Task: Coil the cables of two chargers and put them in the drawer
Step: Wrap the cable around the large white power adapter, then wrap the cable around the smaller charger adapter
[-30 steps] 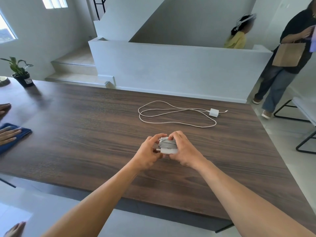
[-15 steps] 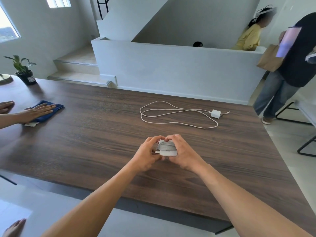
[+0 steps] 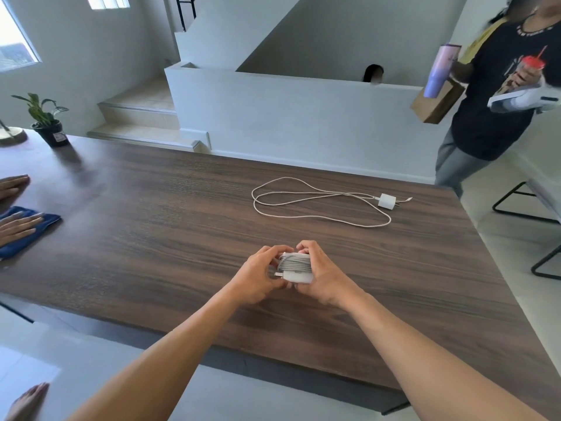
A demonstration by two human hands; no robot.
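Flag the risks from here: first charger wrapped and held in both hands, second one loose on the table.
1. The wrapped charger is pinched between the left hand and right hand; its plug end sticks out at the left, untucked, so the coil may spring loose if either hand lets go.
2. The second charger lies near the far right table edge, its cable in loose loops; a passer-by close by could snag it.

Dark wood-grain table (image 3: pixel 151 226) set before white half-wall (image 3: pixel 303 117) and staircase (image 3: pixel 136 117) — pale tiled floor (image 3: pixel 501 238), daylit windows (image 3: pixel 15 44), potted plant (image 3: pixel 45 123).
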